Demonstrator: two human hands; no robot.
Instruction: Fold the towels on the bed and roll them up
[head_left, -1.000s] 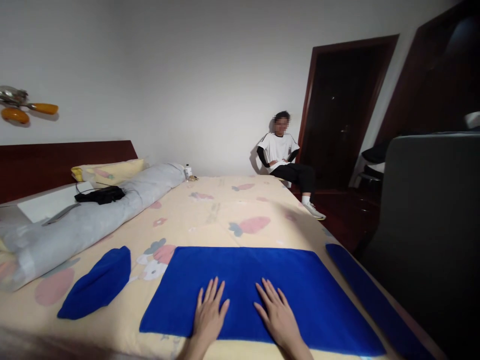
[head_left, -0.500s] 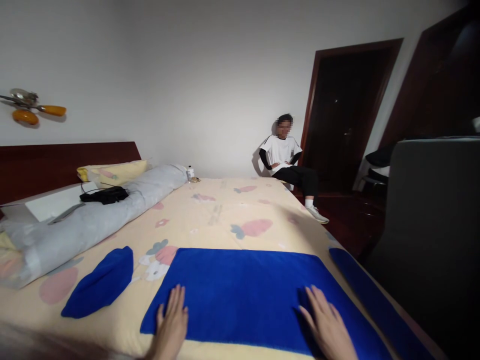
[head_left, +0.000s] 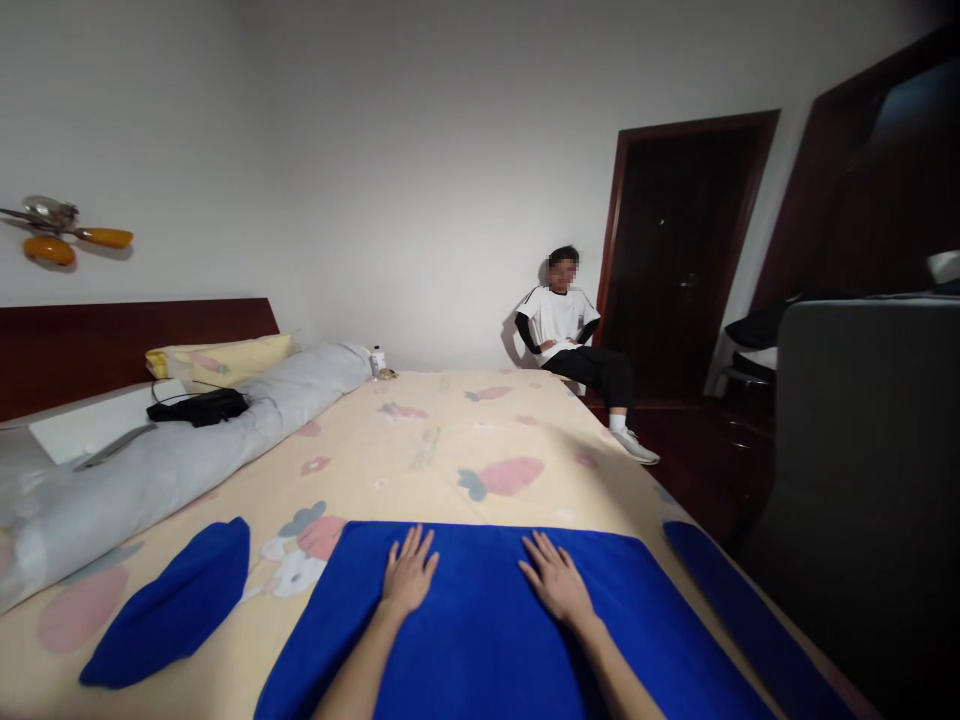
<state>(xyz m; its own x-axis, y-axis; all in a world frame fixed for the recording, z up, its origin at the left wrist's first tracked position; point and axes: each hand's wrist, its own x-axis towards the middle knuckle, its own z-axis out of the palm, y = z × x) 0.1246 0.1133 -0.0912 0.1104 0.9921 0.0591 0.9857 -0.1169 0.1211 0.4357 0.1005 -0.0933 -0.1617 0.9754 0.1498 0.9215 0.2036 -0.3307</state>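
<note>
A blue cloth (head_left: 480,610) is spread flat on the bed in front of me. My left hand (head_left: 409,572) rests palm down on it near its far edge, fingers stretched out. To the right, my right hand (head_left: 553,578) lies on the same cloth, also flat with its fingers apart. Neither hand grips anything. Left of the cloth is a crumpled blue cloth piece (head_left: 172,605), and a long blue strip of cloth (head_left: 739,605) runs along the bed's right side.
The bed (head_left: 420,470) has a patterned yellow sheet. A grey roll of bedding (head_left: 210,440) lies at the left, with a black item (head_left: 199,405) on top. One person (head_left: 559,315) sits at the far edge. A dark grey panel (head_left: 862,450) stands at the right.
Both hands have slid forward over the blue cloth toward its far edge and closer together. My view has tilted slightly upward. The seated person stays in place.
</note>
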